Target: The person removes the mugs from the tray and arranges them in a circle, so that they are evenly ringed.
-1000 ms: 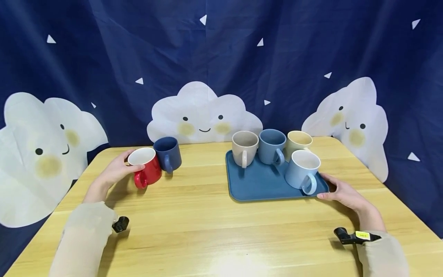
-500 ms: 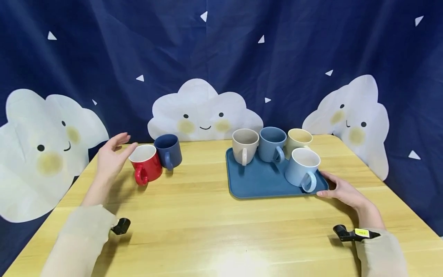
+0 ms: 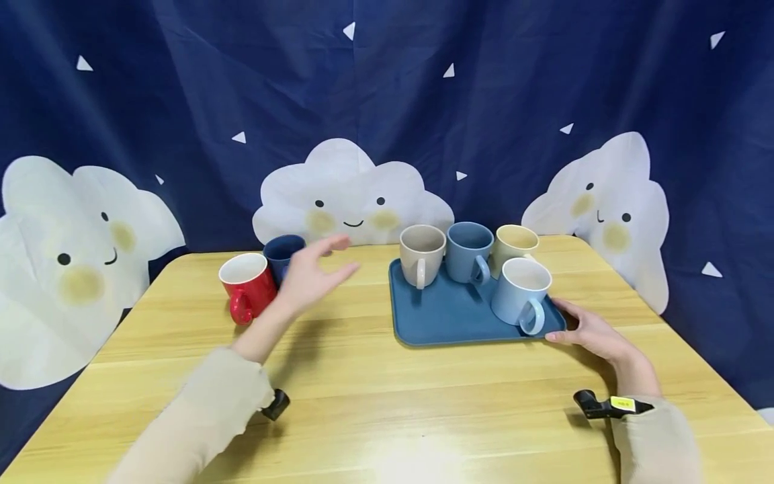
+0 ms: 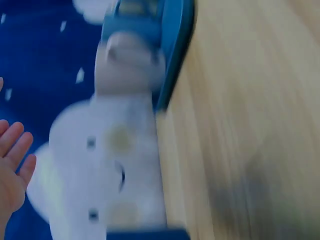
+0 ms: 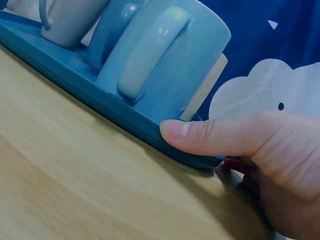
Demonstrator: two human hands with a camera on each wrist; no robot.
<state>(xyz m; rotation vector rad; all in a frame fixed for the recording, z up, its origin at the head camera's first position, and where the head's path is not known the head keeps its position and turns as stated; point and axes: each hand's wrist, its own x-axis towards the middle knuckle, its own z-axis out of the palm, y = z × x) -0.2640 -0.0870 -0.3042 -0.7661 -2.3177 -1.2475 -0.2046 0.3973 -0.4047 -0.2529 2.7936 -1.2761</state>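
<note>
My left hand [image 3: 310, 277] hangs in the air over the middle-left of the table, fingers extended and thumb apart, holding nothing. Behind it stands a navy mug [image 3: 279, 250], partly hidden by the hand. A red mug [image 3: 256, 292] with a white inside sits to its left. My right hand [image 3: 595, 336] grips the right front corner of a blue tray [image 3: 435, 319]; in the right wrist view the thumb [image 5: 210, 136] lies on the rim. On the tray are a beige mug [image 3: 417, 259], a greyish-blue mug [image 3: 462, 262], a pale yellow mug [image 3: 502, 257] and a light blue mug [image 3: 514, 299].
The wooden table [image 3: 363, 390] spreads in front of the mugs and tray. A dark blue curtain [image 3: 399, 81] with smiling clouds hangs behind the table's back edge. Black wrist mounts sit on both sleeves.
My left hand has let go of the red mug, lifted, and swung right past the navy mug. The red mug stays put. My right hand keeps its grip on the tray.
</note>
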